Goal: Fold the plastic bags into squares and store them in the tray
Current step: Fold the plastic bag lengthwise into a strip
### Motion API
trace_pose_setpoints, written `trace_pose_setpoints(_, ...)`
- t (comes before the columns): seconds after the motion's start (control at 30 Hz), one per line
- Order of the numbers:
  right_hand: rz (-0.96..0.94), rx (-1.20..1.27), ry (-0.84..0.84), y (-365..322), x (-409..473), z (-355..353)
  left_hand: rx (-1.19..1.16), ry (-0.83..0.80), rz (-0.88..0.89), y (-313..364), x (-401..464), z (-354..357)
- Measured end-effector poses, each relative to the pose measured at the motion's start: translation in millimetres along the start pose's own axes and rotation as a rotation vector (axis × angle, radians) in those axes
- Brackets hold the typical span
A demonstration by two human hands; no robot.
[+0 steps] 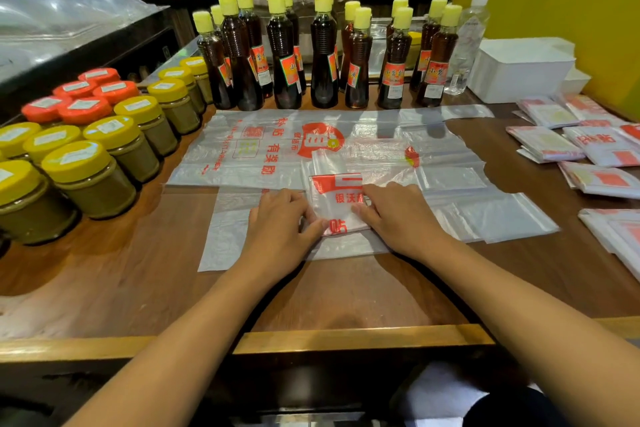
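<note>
A folded plastic bag point(337, 204), white with red print, lies as a small square on the wooden counter. My left hand point(280, 222) presses its left edge, thumb touching the lower corner. My right hand point(398, 215) lies flat on its right side, fingertips on the fold. Under and behind it spread several flat unfolded bags point(256, 149). Several finished folded squares point(561, 146) lie at the right. A white tray point(519, 69) stands at the back right.
Dark sauce bottles with yellow caps point(322, 55) line the back of the counter. Jars with yellow lids point(90, 163) and orange lids point(86, 94) crowd the left side. A clear water bottle point(467, 45) stands beside the tray. The counter's front edge point(346, 336) runs near me.
</note>
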State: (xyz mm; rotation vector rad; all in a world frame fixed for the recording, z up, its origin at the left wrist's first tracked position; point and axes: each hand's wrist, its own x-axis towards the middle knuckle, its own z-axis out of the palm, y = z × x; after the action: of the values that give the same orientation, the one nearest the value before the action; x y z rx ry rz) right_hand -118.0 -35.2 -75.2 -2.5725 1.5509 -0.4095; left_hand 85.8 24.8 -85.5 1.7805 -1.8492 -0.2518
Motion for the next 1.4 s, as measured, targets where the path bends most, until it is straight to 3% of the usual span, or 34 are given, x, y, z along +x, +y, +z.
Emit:
trace_pose_setpoints(0.13, 0.068, 0.072, 0.047, 2.1, 0.8, 3.6, 0.078, 0.016, -0.063, -4.0, -1.7, 0.6)
trace_pose_setpoints(0.27, -0.019, 0.205, 0.101, 3.6, 3.9, 3.9, 0.044, -0.063, 0.084, -4.3, -0.2, -2.8)
trace_pose_setpoints(0.4, -0.091, 0.212, 0.064, 8.7, 7.8, 5.1, 0.052, -0.164, 0.153, -8.8, 0.9, -1.6)
trace_pose_setpoints(0.57, -0.126, 0.231, 0.006, 16.3, 10.2, 7.0, 0.045, -0.142, 0.106, -7.5, 2.4, -3.5)
trace_pose_setpoints(0.8, -0.249, 0.071, -0.049, 11.6, 6.5, 0.0, 0.072, -0.15, 0.078, -3.7, -2.8, -9.2)
trace_pose_setpoints(1.0, -0.331, -0.093, -0.16, 8.8, -3.2, -2.1, 0.322, -0.215, 0.133, -1.0, -12.7, -14.4)
trace_pose_setpoints(1.3, -0.339, -0.126, -0.069, -11.4, -5.8, -3.9, 0.351, -0.322, 0.123, -4.1, -19.8, -10.0)
trace_pose_setpoints(1.4, -0.359, -0.081, -0.13, -21.4, -3.3, 2.2, 0.327, -0.326, 0.132, -7.5, -18.7, -8.7)
